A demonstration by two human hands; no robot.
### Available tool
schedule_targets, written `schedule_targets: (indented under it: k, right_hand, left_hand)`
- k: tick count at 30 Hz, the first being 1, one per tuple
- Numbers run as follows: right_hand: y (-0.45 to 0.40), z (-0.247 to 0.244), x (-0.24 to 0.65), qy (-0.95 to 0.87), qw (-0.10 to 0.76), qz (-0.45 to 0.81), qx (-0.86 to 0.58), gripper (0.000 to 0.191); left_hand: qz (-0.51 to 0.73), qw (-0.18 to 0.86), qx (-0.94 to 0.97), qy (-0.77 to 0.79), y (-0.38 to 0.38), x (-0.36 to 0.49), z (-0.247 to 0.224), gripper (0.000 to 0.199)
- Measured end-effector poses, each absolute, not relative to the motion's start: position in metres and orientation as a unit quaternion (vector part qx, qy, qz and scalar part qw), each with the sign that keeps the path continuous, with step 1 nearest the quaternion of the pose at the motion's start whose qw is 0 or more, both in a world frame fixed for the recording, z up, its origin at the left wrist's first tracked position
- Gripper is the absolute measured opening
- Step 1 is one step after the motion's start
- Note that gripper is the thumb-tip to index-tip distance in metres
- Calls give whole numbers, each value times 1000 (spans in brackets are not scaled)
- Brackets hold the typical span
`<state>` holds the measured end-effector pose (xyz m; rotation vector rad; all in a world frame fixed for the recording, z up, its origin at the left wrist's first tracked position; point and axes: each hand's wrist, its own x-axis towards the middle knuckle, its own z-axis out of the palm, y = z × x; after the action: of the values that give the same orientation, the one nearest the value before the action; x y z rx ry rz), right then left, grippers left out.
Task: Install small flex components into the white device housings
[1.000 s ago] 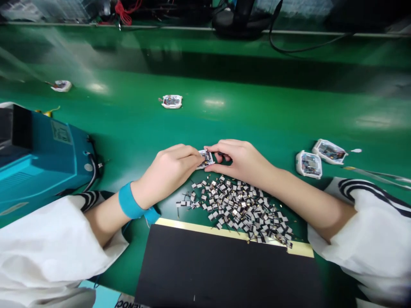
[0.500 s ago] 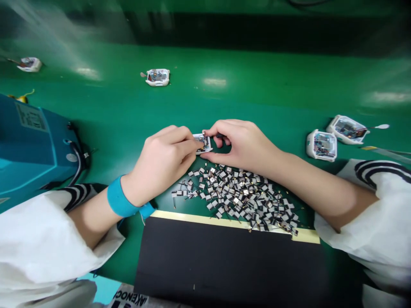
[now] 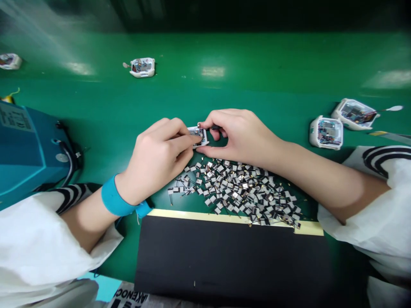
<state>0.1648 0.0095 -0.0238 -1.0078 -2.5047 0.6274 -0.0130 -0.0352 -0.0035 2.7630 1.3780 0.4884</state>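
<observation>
Between my two hands is a small white device housing with an exposed circuit board. My left hand is closed on its left side, one fingertip pressing on the board. From the right, the thumb and index finger of my right hand grip the housing's edges. A small dark piece shows by the curled fingers of that hand; I cannot make out its kind. Just below lies a loose heap of small grey-and-black modules with short black leads.
Two open white housings stand at the right, another housing farther back and one at the far left. A blue machine with a black cable stands left. A black mat edged with yellow tape lies in front.
The camera view has shifted slightly, so the housings at the sides sit farther out and higher. Both hands keep their hold on the housing, the left fingertip still on the board.
</observation>
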Motion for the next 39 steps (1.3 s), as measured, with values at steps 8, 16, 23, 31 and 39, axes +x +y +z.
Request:
schedule_targets:
  k: [8,16,23,31,39]
  right_hand:
    - [10,-25,166,-889,194,221,-351,31]
    - [10,-25,166,-893,186,210,-352,32]
    - [10,-25,166,-894,183,213,-350,33]
    - [10,-25,166,-890,187,225,-350,31]
    - [10,-24,166,-886,183,238,-354,31]
  left_hand:
    - [165,3,885,434,-35,-13,-4,18]
    - [155,7,883,443,-35,-14,-4,18]
    - [174,-1,886,429,-35,-13,-5,16]
    - [170,7,885,433,-35,-14,-5,17]
    - [170,15,884,436,-35,-15,-6,18]
